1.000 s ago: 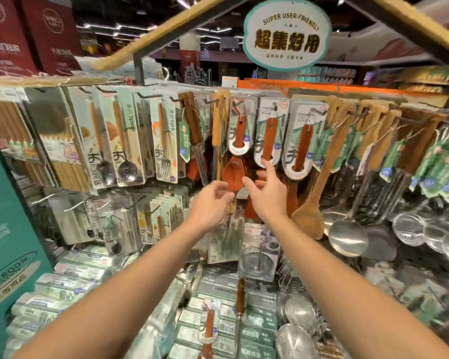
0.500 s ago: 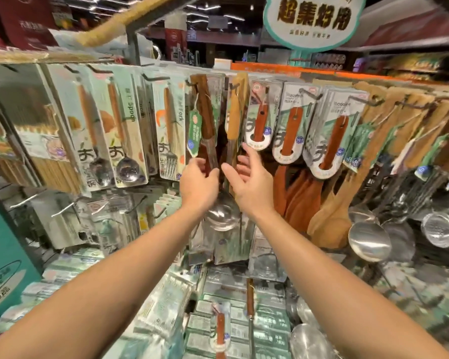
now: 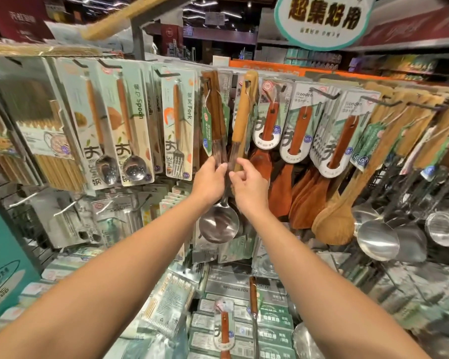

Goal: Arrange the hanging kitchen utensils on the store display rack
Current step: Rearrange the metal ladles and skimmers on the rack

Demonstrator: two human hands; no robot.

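Both hands are up at the rack's top row, working two wood-handled ladles that hang side by side on neighbouring hooks. Left hand [image 3: 210, 181] grips the metal shaft of the dark-handled ladle [image 3: 214, 117], fingers curled round it just below the wooden grip; its steel bowl [image 3: 218, 225] hangs under the wrist. Right hand [image 3: 249, 186] pinches the shaft of the light-handled ladle [image 3: 241, 117] with thumb and forefinger, other fingers loosely curled; that ladle's bowl is hidden behind the hand. The two shafts sit just beside each other, nearly touching. Progress, as a judgement: carded spoons [image 3: 126, 125] and fork pack [image 3: 178, 125] to the left hang straight and evenly spaced, red-handled spatulas [image 3: 300, 130] to the right look orderly too. Wooden spoons [image 3: 389, 141] and steel ladles [image 3: 379, 240] further right hang slanted and crowded, likely still to do. Current pair not yet settled, so mid-task
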